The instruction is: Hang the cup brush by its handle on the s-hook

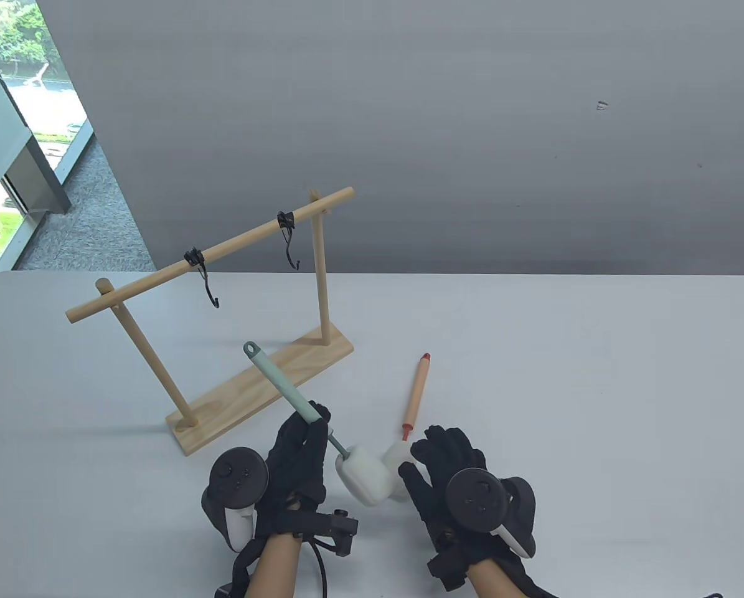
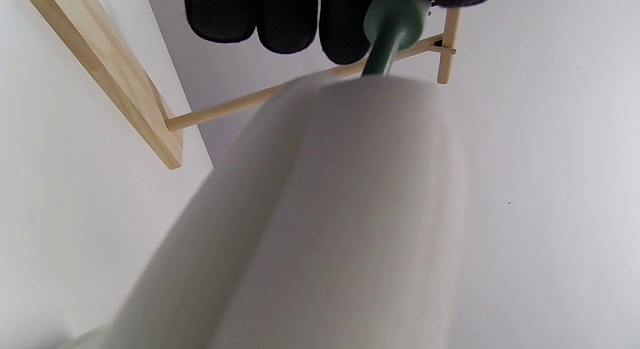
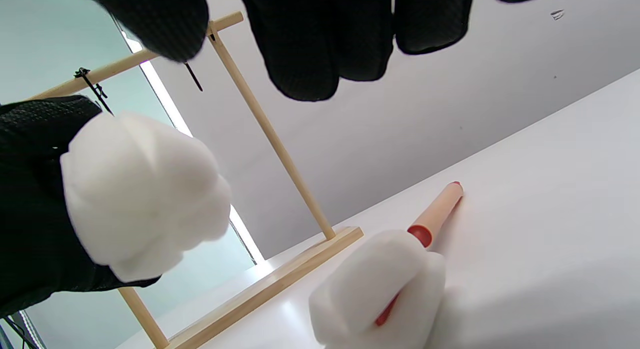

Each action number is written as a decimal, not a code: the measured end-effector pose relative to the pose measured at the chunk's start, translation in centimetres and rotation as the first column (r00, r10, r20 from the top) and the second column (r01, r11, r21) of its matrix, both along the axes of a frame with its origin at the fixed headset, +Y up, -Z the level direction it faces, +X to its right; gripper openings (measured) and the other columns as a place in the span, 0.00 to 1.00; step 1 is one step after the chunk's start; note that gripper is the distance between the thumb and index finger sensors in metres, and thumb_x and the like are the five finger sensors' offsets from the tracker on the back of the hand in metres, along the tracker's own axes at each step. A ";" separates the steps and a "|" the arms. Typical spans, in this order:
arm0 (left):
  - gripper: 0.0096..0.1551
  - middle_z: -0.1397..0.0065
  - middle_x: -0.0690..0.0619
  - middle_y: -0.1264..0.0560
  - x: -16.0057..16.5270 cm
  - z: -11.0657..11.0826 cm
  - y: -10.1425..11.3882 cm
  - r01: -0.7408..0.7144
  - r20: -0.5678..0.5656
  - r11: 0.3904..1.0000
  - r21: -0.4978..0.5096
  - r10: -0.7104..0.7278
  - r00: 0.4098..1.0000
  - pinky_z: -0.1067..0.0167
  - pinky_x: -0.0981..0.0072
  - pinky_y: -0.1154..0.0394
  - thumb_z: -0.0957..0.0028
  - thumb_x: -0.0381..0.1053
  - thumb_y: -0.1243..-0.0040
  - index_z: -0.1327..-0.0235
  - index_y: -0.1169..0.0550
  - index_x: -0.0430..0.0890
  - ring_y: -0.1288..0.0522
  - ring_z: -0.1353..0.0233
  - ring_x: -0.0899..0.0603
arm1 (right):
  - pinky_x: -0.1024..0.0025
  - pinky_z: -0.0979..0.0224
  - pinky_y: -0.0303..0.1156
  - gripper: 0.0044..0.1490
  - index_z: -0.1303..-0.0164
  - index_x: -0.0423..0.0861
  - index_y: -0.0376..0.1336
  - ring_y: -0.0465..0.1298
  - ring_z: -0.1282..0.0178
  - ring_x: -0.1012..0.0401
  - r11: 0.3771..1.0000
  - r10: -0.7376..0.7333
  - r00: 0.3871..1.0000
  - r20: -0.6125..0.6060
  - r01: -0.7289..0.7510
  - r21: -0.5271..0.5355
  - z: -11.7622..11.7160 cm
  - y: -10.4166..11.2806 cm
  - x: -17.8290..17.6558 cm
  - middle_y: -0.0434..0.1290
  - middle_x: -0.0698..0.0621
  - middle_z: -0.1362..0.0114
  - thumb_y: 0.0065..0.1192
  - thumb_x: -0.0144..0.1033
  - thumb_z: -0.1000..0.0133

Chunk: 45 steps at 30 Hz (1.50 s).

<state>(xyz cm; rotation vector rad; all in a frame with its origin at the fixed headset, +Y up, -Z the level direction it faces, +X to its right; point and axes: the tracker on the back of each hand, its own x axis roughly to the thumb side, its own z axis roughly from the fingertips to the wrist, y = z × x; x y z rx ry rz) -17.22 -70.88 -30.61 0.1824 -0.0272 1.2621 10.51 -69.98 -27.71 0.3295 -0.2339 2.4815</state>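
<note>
My left hand (image 1: 312, 425) grips the green-handled cup brush (image 1: 278, 381) low on its handle, clear of the table. The handle's loop end (image 1: 250, 347) points up and left toward the wooden rack (image 1: 222, 252), below its bar. Two black S-hooks, one left (image 1: 207, 283) and one right (image 1: 289, 243), hang empty from the bar. The brush's white sponge head (image 1: 364, 476) fills the left wrist view (image 2: 325, 214). My right hand (image 1: 423, 455) is open beside a second, orange-handled brush (image 1: 416, 392) lying on the table, fingers just above its sponge head (image 3: 380, 284).
The rack's flat wooden base (image 1: 266, 386) lies just beyond my left hand, with two upright posts (image 1: 320, 274). A grey wall stands behind the white table (image 1: 596, 374). A window is at the far left.
</note>
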 end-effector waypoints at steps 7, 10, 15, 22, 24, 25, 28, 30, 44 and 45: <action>0.31 0.23 0.46 0.31 -1.3 -0.8 1.8 0.014 0.007 1.000 0.000 -0.014 1.000 0.30 0.30 0.44 0.46 0.68 0.56 0.38 0.25 0.53 0.31 0.23 0.33 | 0.29 0.32 0.50 0.38 0.35 0.31 0.63 0.56 0.23 0.31 1.000 -0.015 1.000 -0.006 0.015 -0.019 -0.3 -0.1 0.2 0.59 0.32 0.23 0.51 0.49 0.41; 0.31 0.22 0.45 0.32 -2.2 -1.1 3.2 -0.003 -0.003 1.000 0.007 0.003 1.000 0.30 0.30 0.44 0.46 0.68 0.56 0.38 0.25 0.52 0.31 0.23 0.33 | 0.29 0.32 0.50 0.38 0.35 0.32 0.63 0.56 0.23 0.31 1.000 -0.017 1.000 -0.011 0.017 -0.018 -0.3 -0.1 0.1 0.59 0.32 0.23 0.51 0.49 0.41; 0.31 0.22 0.45 0.32 -3.1 -1.5 5.1 0.021 -0.006 1.000 0.000 -0.021 1.000 0.30 0.29 0.44 0.45 0.68 0.57 0.38 0.25 0.52 0.32 0.23 0.33 | 0.30 0.32 0.50 0.38 0.34 0.32 0.63 0.56 0.23 0.31 1.000 -0.018 1.000 -0.017 0.018 -0.020 -0.3 -0.1 0.1 0.59 0.32 0.23 0.51 0.50 0.40; 0.32 0.22 0.44 0.32 -3.8 -1.6 5.5 -0.036 -0.015 0.999 -0.022 0.035 0.999 0.30 0.29 0.44 0.45 0.68 0.57 0.38 0.24 0.51 0.31 0.23 0.32 | 0.30 0.32 0.50 0.38 0.35 0.32 0.63 0.57 0.23 0.31 1.000 -0.016 1.000 -0.025 0.015 -0.021 -0.3 -0.1 0.0 0.59 0.32 0.23 0.51 0.50 0.40; 0.32 0.23 0.44 0.32 -4.0 -1.5 5.1 -0.061 -0.021 0.998 -0.028 0.061 0.998 0.30 0.29 0.44 0.44 0.67 0.57 0.38 0.24 0.51 0.31 0.24 0.32 | 0.30 0.32 0.50 0.38 0.35 0.32 0.63 0.57 0.23 0.31 1.000 -0.017 0.999 -0.027 0.017 -0.022 -0.4 -0.1 0.0 0.59 0.32 0.23 0.51 0.50 0.40; 0.32 0.23 0.44 0.32 -4.1 -1.5 5.0 -0.074 -0.018 0.997 -0.027 0.074 0.997 0.31 0.29 0.45 0.45 0.67 0.57 0.38 0.24 0.51 0.31 0.24 0.32 | 0.30 0.32 0.50 0.38 0.35 0.32 0.63 0.57 0.23 0.31 1.000 -0.018 0.999 -0.028 0.017 -0.022 -0.4 -0.1 -0.1 0.59 0.32 0.23 0.51 0.50 0.40; 0.32 0.23 0.43 0.31 -4.3 -1.6 4.9 -0.086 -0.008 0.996 -0.030 0.085 0.996 0.31 0.29 0.45 0.45 0.67 0.57 0.38 0.24 0.51 0.31 0.24 0.32 | 0.30 0.32 0.50 0.38 0.35 0.32 0.63 0.57 0.23 0.31 1.000 -0.018 0.999 -0.029 0.017 -0.024 -0.4 -0.1 -0.1 0.59 0.32 0.23 0.51 0.50 0.40; 0.32 0.23 0.44 0.31 -4.4 -1.6 4.9 -0.090 -0.007 0.995 -0.031 0.089 0.996 0.31 0.29 0.45 0.44 0.67 0.57 0.38 0.24 0.51 0.31 0.24 0.32 | 0.30 0.32 0.50 0.38 0.35 0.32 0.63 0.57 0.23 0.31 1.000 -0.019 0.999 -0.029 0.018 -0.024 -0.4 -0.2 0.0 0.59 0.32 0.23 0.51 0.50 0.40; 0.32 0.24 0.42 0.31 -5.5 -1.5 4.5 -0.116 -0.017 0.991 -0.064 0.115 0.993 0.31 0.28 0.45 0.44 0.66 0.57 0.39 0.23 0.49 0.31 0.25 0.31 | 0.30 0.33 0.51 0.38 0.35 0.32 0.64 0.57 0.24 0.31 0.999 -0.019 0.999 -0.038 0.018 -0.029 -0.5 -0.2 0.0 0.60 0.31 0.24 0.51 0.50 0.41; 0.32 0.24 0.42 0.31 -5.5 -1.5 4.4 -0.116 -0.015 0.991 -0.067 0.115 0.993 0.31 0.28 0.45 0.44 0.66 0.57 0.39 0.23 0.49 0.31 0.25 0.30 | 0.30 0.33 0.51 0.38 0.35 0.32 0.64 0.57 0.24 0.31 0.999 -0.019 0.999 -0.039 0.018 -0.030 -0.5 -0.2 -0.1 0.60 0.31 0.24 0.51 0.50 0.40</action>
